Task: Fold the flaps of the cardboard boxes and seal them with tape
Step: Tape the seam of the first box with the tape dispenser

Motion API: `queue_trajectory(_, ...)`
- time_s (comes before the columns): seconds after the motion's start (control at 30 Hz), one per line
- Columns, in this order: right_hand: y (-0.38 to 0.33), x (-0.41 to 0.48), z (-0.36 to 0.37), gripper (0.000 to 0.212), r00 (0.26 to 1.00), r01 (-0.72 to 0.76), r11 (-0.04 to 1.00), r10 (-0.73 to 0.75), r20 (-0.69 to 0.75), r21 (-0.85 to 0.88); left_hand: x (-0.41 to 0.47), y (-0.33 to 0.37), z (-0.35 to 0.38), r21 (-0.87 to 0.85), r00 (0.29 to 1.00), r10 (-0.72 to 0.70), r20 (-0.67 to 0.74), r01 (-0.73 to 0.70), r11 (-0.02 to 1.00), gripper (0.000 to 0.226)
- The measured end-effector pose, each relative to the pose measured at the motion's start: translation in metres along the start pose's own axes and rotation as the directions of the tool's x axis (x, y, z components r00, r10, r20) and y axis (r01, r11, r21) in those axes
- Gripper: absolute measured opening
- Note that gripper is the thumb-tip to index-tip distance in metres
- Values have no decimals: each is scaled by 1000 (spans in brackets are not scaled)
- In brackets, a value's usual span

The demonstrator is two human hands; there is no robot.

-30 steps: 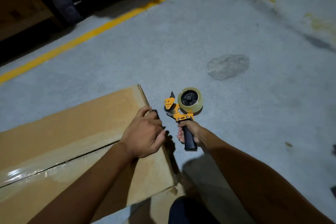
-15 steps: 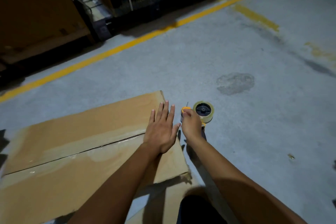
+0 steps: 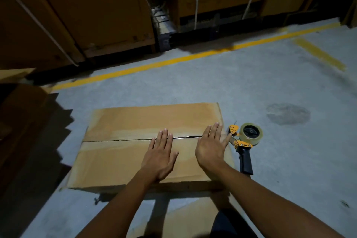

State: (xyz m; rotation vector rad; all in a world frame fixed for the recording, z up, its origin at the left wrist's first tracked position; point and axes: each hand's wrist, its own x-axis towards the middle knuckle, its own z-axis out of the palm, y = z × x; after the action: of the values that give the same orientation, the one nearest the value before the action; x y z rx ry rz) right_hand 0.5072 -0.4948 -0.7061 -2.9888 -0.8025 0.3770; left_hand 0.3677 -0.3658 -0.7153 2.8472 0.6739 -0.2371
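Palms flat, fingers straight, holding nothing: our left hand (image 3: pixel 160 157) and right hand (image 3: pixel 210 150) press the box (image 3: pixel 116 162) on the floor (image 3: pixel 270 83), across its seam (image 3: pixel 116 139). The seam looks taped, so we should smooth firmly outward along it. The dispenser (image 3: pixel 246 141) lies just beside the box.

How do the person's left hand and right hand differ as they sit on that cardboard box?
The left hand lies near the middle of the cardboard box, while the right hand lies at its right end, next to the tape dispenser. The left hand's fingers sit close together, whereas the right hand's are spread wider, the little finger stretching towards the dispenser. Both are open, palm down, holding nothing, with fingertips reaching over the seam between the flaps.
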Motion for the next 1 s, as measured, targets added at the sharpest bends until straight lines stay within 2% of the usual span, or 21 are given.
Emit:
queue_trajectory(0.1, -47, -25, 6, 72, 992, 62, 996, -68, 103, 61, -10, 1, 1, -77, 981, -193, -15, 191, 979, 68)
queue_trajectory(0.2, -75, -45, 12, 70, 974, 178, 983, -184, 130, 54, -14, 4, 0, -191, 933, -356, -48, 341, 921, 65)
queue_trajectory(0.33, -82, -50, 12, 67, 927, 351, 936, -350, 139, 18, -24, -29, -6, -164, 951, -301, -66, 288, 944, 61)
queue_trajectory(0.53, -114, -51, 14, 70, 842, 533, 846, -530, 105, -8, -58, -119, -19, -126, 927, -356, -116, 342, 931, 59)
queue_trajectory(0.6, -129, -56, 17, 79, 791, 605, 796, -599, 120, -9, -68, -144, -23, -113, 897, -428, -112, 416, 902, 58)
queue_trajectory(0.7, -142, -65, 24, 109, 652, 753, 652, -721, 236, -89, -77, -169, -28, -101, 868, -487, -102, 478, 873, 55)
queue_trajectory(0.77, -145, -62, 25, 123, 593, 803, 574, -748, 299, -157, -78, -175, -29, -96, 872, -481, -95, 473, 876, 57)
queue_trajectory(0.9, -151, -44, 14, 115, 531, 847, 469, -775, 343, -252, -74, -174, -28, -115, 858, -504, -96, 493, 862, 60)
queue_trajectory(1.0, -155, -26, 0, 116, 518, 854, 451, -778, 356, -257, -71, -166, -29, -159, 818, -567, -100, 549, 820, 60)
